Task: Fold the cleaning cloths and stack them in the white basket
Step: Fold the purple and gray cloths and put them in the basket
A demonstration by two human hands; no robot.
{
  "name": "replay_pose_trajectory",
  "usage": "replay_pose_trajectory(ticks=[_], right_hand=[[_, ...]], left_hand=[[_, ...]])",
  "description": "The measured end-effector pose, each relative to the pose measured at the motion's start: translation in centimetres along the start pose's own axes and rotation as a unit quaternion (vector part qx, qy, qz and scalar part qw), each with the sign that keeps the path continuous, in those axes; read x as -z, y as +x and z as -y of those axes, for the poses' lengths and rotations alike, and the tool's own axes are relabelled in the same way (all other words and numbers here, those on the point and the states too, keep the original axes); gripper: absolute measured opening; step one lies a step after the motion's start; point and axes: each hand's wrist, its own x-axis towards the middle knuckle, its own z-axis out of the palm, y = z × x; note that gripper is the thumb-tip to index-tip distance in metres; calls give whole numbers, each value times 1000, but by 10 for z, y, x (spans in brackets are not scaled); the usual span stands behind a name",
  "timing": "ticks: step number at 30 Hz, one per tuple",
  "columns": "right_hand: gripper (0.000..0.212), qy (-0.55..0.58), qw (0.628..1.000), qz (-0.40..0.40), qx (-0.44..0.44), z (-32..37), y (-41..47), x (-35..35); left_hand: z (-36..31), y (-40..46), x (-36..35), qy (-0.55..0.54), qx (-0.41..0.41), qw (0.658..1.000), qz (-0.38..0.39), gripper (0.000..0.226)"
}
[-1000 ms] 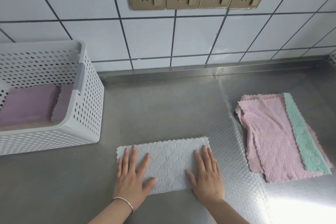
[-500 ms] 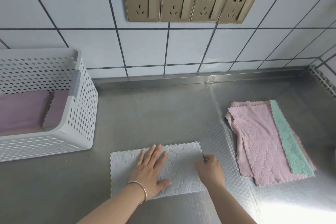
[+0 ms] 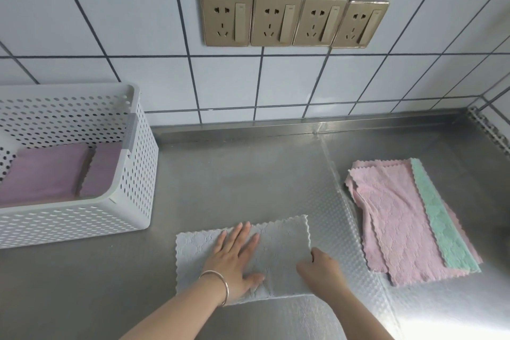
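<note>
**2 hands on the grey cloth**

Nearest, the left hand [image 3: 234,259] lies flat on the grey cloth [image 3: 281,251], fingers spread and pressing it to the steel tabletop [image 3: 234,174]; a bangle [image 3: 220,283] circles that wrist. The right hand [image 3: 321,268] sits at the cloth's right edge with fingers curled onto it, seemingly pinching that edge, though the fingertips are hidden. The cloth lies as a wide rectangle with scalloped edges. To the right, well apart, a loose pile of pink cloths [image 3: 392,218] lies on the tabletop with a green cloth [image 3: 441,223] among them. Farther left stands the white basket [image 3: 132,201], holding 2 folded purple cloths [image 3: 49,171] side by side. Behind, 4 gold sockets [image 3: 292,21] sit in a row on the tiled wall [image 3: 138,22].
</note>
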Motion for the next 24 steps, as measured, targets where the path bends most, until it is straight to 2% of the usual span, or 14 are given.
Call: replay_pose_trajectory(ticks=[4,8,11,13,15,17,18,20,22,24], right_hand=[[6,-11,999,-7,36,9,-11,-1],[18,-6,996,-29,81,16,-19,-6],[17,17,990,-41,132,25,-28,-13],[10,15,986,-52,161,32,-35,-21],[11,7,980,-67,187,38,-40,-34],[19,-30,974,-76,212,46,-46,-47],[23,-56,969,-77,227,48,-48,-54],[27,-91,960,-86,251,51,-48,-66],[28,-122,944,-131,276,55,-51,-75],[46,-158,921,-159,318,55,-52,-86]], left_hand=[[1,2,2,-21,10,1000,12,98],[-1,4,15,-51,-4,998,22,115],[2,-13,27,-120,23,992,-27,117],[3,-30,28,-190,52,975,-98,114],[2,-48,34,-337,112,922,-153,101],[1,-61,44,-463,157,857,-165,63],[0,-66,47,-492,162,839,-167,54],[0,-70,48,-507,168,826,-179,46],[3,-72,45,-497,192,825,-189,38],[9,-70,44,-484,216,825,-197,37]])
